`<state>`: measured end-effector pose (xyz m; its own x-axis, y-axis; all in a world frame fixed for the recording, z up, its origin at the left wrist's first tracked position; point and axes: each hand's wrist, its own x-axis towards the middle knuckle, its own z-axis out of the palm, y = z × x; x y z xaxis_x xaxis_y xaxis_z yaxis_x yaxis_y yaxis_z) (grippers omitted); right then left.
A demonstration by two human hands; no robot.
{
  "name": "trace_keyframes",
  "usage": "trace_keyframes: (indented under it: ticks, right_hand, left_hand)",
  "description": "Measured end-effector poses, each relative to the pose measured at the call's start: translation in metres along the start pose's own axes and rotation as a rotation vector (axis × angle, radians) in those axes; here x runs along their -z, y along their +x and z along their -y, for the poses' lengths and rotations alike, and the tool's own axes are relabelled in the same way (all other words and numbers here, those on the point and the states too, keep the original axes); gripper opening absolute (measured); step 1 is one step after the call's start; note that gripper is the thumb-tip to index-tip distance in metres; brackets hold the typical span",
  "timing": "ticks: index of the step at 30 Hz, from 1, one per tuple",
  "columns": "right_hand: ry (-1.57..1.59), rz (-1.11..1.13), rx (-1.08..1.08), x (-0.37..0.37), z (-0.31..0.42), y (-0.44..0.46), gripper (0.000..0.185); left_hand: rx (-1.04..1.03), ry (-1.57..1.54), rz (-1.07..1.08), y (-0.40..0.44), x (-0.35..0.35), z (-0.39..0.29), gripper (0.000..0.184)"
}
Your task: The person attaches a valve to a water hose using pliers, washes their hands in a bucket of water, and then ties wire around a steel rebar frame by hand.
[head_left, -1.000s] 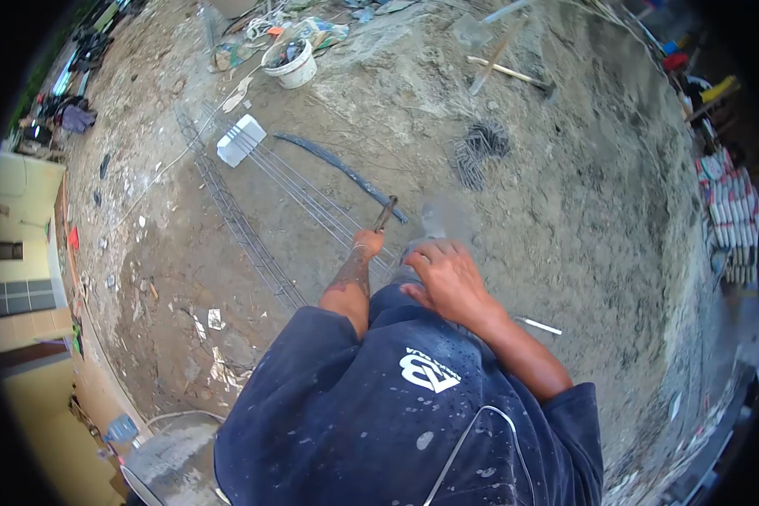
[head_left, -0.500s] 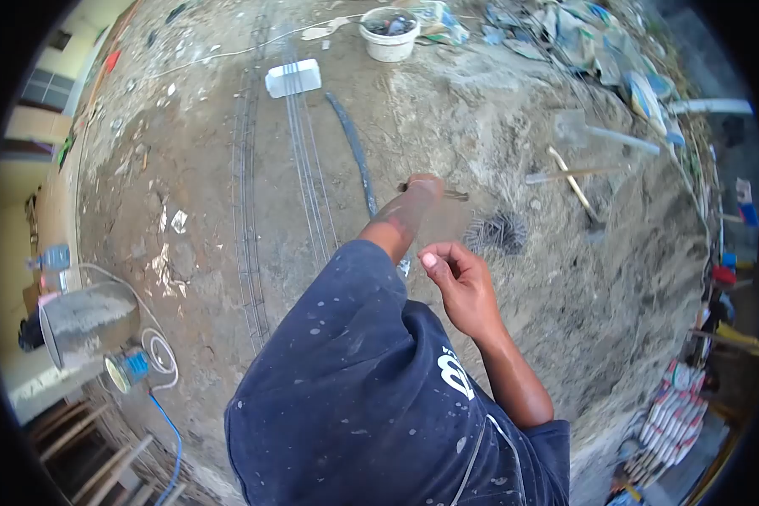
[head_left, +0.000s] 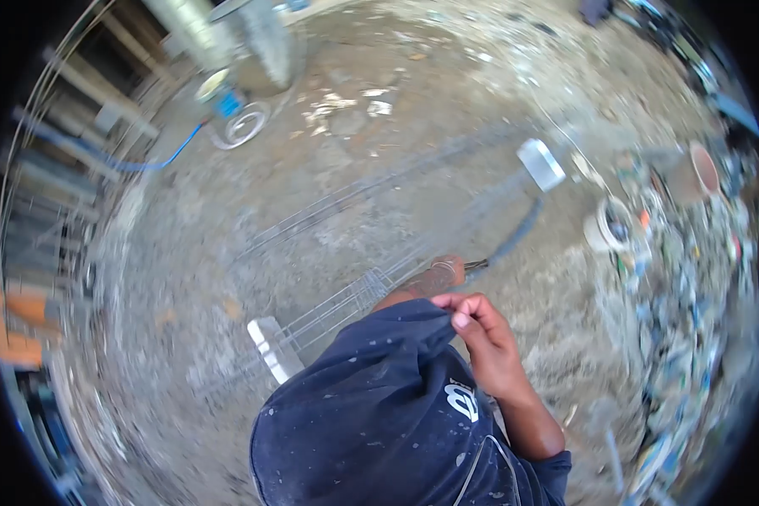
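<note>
My left hand [head_left: 449, 270] is closed round a dark metal hand tool [head_left: 477, 265], which points to the right. With thumb and fingers my right hand [head_left: 487, 333] pinches the cloth of the dark blue shirt [head_left: 371, 396] at the left sleeve. Beyond my left arm lie thin steel bars with a tied mesh section [head_left: 367, 288]. They run between a white block [head_left: 275, 352] at the lower left and another white block [head_left: 541, 165] at the upper right. A dark pipe [head_left: 519, 232] lies on the ground just past the tool.
A long steel bar cage [head_left: 312, 212] lies farther off. To the right are a white bucket [head_left: 607, 228], a reddish bucket [head_left: 702, 173] and scattered sacks and debris. At the upper left are a pale hose coil [head_left: 246, 126], a blue hose [head_left: 156, 164] and timber.
The view has turned strongly toward the left. My right hand came from the waist to the left sleeve and took hold of its cloth. The tool stayed in my left hand.
</note>
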<state>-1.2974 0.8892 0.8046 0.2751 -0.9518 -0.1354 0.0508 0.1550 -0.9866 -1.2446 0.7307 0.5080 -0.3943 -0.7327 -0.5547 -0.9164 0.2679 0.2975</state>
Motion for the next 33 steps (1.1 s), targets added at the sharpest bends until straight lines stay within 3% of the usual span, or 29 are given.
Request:
trace_keyframes:
  ticks: [2, 3, 7, 8, 10, 11, 12, 14, 16, 18, 20, 24, 27, 33]
  right_hand:
    - [0.635, 0.336, -0.248, -0.005, 0.015, -0.003, 0.01]
    - [0.722, 0.42, -0.354, -0.009, 0.013, -0.009, 0.009]
    - [0.892, 0.787, -0.526, -0.021, -0.02, -0.032, 0.015]
    - [0.876, 0.811, -0.531, -0.03, -0.023, -0.031, 0.015]
    - [0.829, 1.083, -0.71, -0.039, -0.029, -0.047, 0.021]
    - [0.741, 1.114, -0.734, -0.042, -0.03, -0.056, 0.037]
    - [0.731, 1.132, -0.735, -0.044, -0.027, -0.061, 0.037]
    - [0.584, 1.284, -0.463, -0.046, -0.014, -0.07, 0.045]
    - [0.648, 1.255, -0.34, -0.057, 0.017, -0.075, 0.052]
    - [0.868, 1.274, -0.106, -0.074, 0.042, -0.081, 0.063]
    - [0.959, 1.257, 0.025, -0.095, 0.058, -0.103, 0.087]
    - [0.835, 1.251, -0.094, -0.101, 0.079, -0.121, 0.085]
    - [0.929, 1.218, -0.109, 0.045, 0.056, -0.127, 0.085]
    - [1.123, 1.19, -0.064, -0.029, 0.045, -0.154, 0.086]
  left_hand:
    - [0.207, -0.026, 0.008, -0.033, 0.018, 0.053, 0.032]
    - [0.301, -0.059, 0.001, -0.065, 0.04, 0.074, 0.031]
    - [0.597, -0.159, -0.381, -0.153, 0.071, 0.115, 0.029]
    - [0.614, -0.168, -0.399, -0.164, 0.079, 0.127, 0.029]
    - [0.678, -0.221, -0.499, -0.2, 0.089, 0.128, 0.031]
    - [0.654, -0.215, -0.436, -0.217, 0.101, 0.121, 0.032]
    - [0.667, -0.218, -0.449, -0.241, 0.116, 0.103, 0.032]
    - [0.57, -0.283, -0.438, -0.273, 0.136, 0.075, 0.032]
    - [0.469, -0.121, -0.43, -0.259, 0.133, 0.077, 0.031]
    - [0.378, 0.025, -0.271, -0.227, 0.137, 0.07, 0.031]
    - [0.239, 0.157, -0.33, -0.216, 0.148, 0.043, 0.03]
    - [-0.047, 0.412, -0.266, -0.224, 0.181, -0.035, 0.031]
    - [-0.257, 0.484, -0.286, -0.26, 0.197, -0.078, 0.03]
    - [-0.378, 0.668, -0.289, -0.3, 0.191, -0.092, 0.029]
